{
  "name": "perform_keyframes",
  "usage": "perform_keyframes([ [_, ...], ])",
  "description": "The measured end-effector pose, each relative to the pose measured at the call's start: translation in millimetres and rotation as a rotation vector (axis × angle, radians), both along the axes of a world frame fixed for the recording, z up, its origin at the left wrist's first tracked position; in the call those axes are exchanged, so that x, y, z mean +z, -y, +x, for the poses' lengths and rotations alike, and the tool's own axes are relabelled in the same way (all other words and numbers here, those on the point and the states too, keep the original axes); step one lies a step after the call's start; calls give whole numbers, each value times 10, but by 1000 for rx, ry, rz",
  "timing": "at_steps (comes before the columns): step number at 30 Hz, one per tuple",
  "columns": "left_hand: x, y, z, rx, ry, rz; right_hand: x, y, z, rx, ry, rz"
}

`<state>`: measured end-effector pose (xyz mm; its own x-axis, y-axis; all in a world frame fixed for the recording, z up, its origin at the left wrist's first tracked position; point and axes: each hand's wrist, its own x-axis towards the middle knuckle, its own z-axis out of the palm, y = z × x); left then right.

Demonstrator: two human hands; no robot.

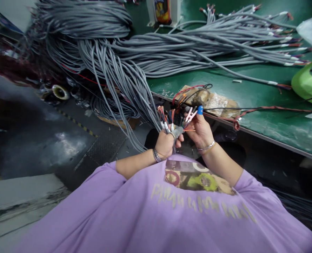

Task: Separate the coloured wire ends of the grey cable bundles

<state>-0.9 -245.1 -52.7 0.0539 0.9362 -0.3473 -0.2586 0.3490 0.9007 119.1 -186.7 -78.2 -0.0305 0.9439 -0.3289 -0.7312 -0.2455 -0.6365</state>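
In front of my chest, my left hand [165, 143] is closed round several grey cables, whose white-banded ends [166, 127] stand up with fanned-out coloured wires. What looks like a grey cover [177, 132] wraps its thumb. Close by on the right, my right hand [201, 130], with a blue finger cover [200, 110] on the thumb, pinches a small pale pink two-pronged piece [190, 116]; its exact kind is unclear. Thin orange wires [189, 130] pass between the two hands. The fingertips of the right hand are partly hidden.
Grey cable bundles [171, 52] cover the green table [263, 82] and hang over its edge at left. A taped brown bundle [219, 104] with red and black leads lies at the near edge. A green plastic basket [307, 82] stands at right. Coiled cables [116, 110] lie below, left.
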Motion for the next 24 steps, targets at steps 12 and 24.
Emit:
perform_keyframes([
  [12, 13, -19, 16, 15, 28, -9, -21, -8, -26, -4, -37, 37],
  [24, -9, 12, -27, 11, 25, 16, 31, 42, -9, 45, -82, -34],
])
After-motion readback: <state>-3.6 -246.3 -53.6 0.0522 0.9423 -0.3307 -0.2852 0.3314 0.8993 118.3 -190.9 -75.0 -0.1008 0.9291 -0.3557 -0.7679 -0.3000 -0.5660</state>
